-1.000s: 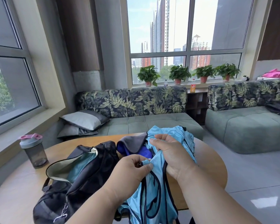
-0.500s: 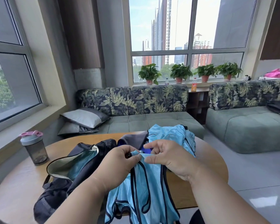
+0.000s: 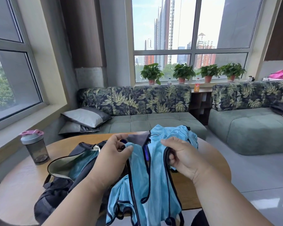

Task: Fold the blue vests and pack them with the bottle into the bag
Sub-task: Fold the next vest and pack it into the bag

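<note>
A: Smoky plastic first: the bottle stands upright at the far left of the table, apart from the bag.

B: And the bag?

A: Open, mouth up, with pale blue cloth already inside. Next, the left hand pinches one top corner of the vest between thumb and forefinger. The right hand has its fingers curled round the dark-trimmed edge at the other corner.

B: So where's the risk?

A: I'd say the mesh is slippery and hangs off the near table edge; a loose pinch could let it slide to the floor. The trimmed straps dangle tangled, so a fold might trap them crooked. More blue cloth is heaped just behind the hands and could get dragged along.
</note>
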A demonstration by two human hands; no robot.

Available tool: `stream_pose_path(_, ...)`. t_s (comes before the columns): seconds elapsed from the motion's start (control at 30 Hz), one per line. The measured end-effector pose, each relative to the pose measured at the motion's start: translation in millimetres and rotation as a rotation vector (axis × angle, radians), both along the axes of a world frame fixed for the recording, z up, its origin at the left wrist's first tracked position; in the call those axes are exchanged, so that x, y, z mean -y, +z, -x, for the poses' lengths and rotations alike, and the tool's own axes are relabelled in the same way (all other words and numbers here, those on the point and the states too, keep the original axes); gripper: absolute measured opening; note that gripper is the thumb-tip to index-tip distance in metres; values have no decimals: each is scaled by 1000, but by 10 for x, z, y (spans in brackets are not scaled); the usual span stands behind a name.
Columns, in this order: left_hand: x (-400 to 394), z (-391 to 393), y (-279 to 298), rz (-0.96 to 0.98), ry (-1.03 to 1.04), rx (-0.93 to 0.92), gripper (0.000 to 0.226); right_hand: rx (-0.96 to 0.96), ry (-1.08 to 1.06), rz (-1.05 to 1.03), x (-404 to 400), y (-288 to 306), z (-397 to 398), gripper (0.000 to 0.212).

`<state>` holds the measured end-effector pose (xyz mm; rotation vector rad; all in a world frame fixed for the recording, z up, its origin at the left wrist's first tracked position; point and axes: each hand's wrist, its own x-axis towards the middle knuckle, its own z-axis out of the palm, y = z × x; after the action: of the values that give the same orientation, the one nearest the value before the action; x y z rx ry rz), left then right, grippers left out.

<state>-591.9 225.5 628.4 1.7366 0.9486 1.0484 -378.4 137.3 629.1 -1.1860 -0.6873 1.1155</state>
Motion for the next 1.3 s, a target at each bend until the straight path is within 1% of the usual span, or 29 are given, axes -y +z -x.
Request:
stream_pose_path(0.1,77,-55,35,63,-20,185,28,-13,48,-26,14,65,75,24)
stream_pose_path(0.17,147,-120,13,95,-47,236,25,13,84,-10,6,68,166,18)
stream_pose_path(0.23,194,-186,-46,82,-50,206,23,25,114,9,-2,55,270,14)
stream_pose_path(0.3,215,-218,-112,16,-17,138,22,17,133,15,-2,33,346,12)
stream_pose_path(0.43,246,-206,-128,-89,19,61,22,9,104,20,7,11,388,12)
stream_pose_path(0.53,250,-195,-125,-72,-2,50,18,-5,83,32,2,13,394,11)
stream_pose_path(0.67,285,-183,-127,-70,-53,29,12,-3,100,55,-13,12,383,20)
stream_pose_path(0.83,299,-175,-130,-102,-42,-40,21,7,148,71,-21,14,319,42)
stream_pose_path(0.93,244,-166,-156,-82,-63,-43,18,34,167,80,-33,0,278,46)
stream_pose_path(1.0,213,-154,-153,-39,-104,-5,15,38,114,91,-64,-40,242,43)
stream_pose_path(1.1,160,-118,-101,98,-179,142,12,79,-39,123,-106,-144,153,27)
stream_pose_path(1.13,145,-100,-78,144,-211,196,11,108,-48,135,-109,-180,130,25)
stream_pose_path(1.17,131,-81,-58,188,-244,253,13,122,-23,145,-99,-201,125,23)
stream_pose_path(1.23,116,-42,-14,257,-298,345,19,111,101,141,-72,-239,146,21)
stream_pose_path(1.3,125,-14,31,292,-332,397,20,76,237,89,-42,-255,185,30)
